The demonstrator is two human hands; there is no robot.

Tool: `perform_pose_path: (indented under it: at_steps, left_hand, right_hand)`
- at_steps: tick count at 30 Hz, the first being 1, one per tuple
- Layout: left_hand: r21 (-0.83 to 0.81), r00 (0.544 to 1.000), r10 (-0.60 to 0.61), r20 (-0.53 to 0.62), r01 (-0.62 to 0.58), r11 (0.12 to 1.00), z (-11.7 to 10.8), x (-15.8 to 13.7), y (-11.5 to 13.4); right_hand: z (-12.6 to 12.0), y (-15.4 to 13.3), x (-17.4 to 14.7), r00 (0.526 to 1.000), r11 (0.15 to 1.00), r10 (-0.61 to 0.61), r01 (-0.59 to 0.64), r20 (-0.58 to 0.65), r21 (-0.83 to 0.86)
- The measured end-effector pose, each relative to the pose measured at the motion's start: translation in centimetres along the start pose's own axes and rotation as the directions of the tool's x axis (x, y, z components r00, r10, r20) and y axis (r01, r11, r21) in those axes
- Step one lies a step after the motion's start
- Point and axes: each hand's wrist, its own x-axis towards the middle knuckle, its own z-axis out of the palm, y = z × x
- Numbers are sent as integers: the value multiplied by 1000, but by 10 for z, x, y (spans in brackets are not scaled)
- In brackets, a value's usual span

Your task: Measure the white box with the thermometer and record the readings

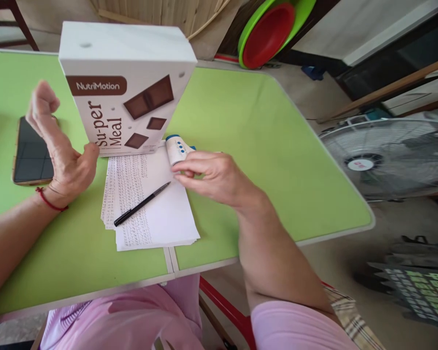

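A tall white box printed "NutriMotion su-per Meal" with chocolate pieces stands upright on the green table. My left hand is beside its left side, fingers raised and curved apart, holding nothing. Its thumb is close to the box's lower left corner; I cannot tell whether they touch. My right hand is at a white and blue handheld device, which looks like a thermometer and partly hides behind the fingers. Thumb and forefinger are apart, with no object seen between them. Below lie a stack of handwritten sheets and a black pen.
A dark-screened phone lies left of the box. The green table has a pale edge and a seam at the front. Beyond it are a large fan, a red basin in a green one, and a red stool.
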Motion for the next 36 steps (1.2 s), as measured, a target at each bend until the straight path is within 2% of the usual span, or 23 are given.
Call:
perform_pose_path:
  at_steps: [1,3,6,8,10,11,12,13,14,17,19,20,22,24,26,29,33,36]
  left_hand:
    - [58,995,62,-84,-57,997,-1,-1,3]
    - [178,972,176,-153,-148,973,-1,-2,8]
    - [227,958,247,-142,-211,951,1,-3,15]
    - [230,930,336,-152,-297,927,2,-4,24]
    - [243,905,405,-131,-367,898,0,-7,37]
    - [250,907,412,-92,-379,891,-1,-9,45]
    - [240,888,457,-52,-433,869,-3,-10,53]
    - [218,833,552,-42,-531,819,-5,-12,61]
    - [173,763,646,19,-639,749,-6,-13,69]
    - [-21,563,778,281,-806,591,-3,-19,81]
    - [-111,463,749,473,-812,573,2,-25,80]
    - [-136,433,711,554,-795,591,6,-28,78]
    - [-183,407,613,677,-713,676,11,-35,71]
    - [-220,380,526,761,-611,760,13,-40,66]
    - [-237,343,466,816,-536,810,12,-43,63]
    - [-233,303,416,858,-491,839,9,-42,65]
    - [-226,287,393,874,-475,850,9,-41,68]
    - [-209,281,362,889,-454,866,9,-41,68]
  right_hand:
    - [5,-3,0,999,1000,-21,21,45,-6]
    - [13,-8,-1,991,994,-61,72,123,-80]
    - [22,-10,-1,974,972,-104,142,202,-185]
    - [25,-10,0,971,969,-107,149,212,-195]
    - [26,-9,1,980,976,-78,113,185,-188]
    - [26,-9,2,986,980,-57,85,156,-181]
    - [27,-9,2,993,985,-32,51,117,-164]
    - [27,-10,2,998,992,1,8,70,-130]
    - [28,-11,2,999,997,40,-38,19,-70]
    - [30,-16,3,976,968,185,-160,-118,195]
    - [34,-20,4,948,925,252,-177,-195,337]
    - [36,-21,5,935,908,270,-167,-229,385]
    - [41,-22,8,924,881,276,-134,-263,454]
    - [46,-21,10,937,861,256,-109,-239,498]
    - [50,-19,11,957,851,217,-90,-190,518]
    - [57,-18,10,965,843,209,-96,-158,529]
    - [63,-19,8,937,880,248,-110,-248,463]
    - [67,-20,8,933,925,171,-41,-317,378]
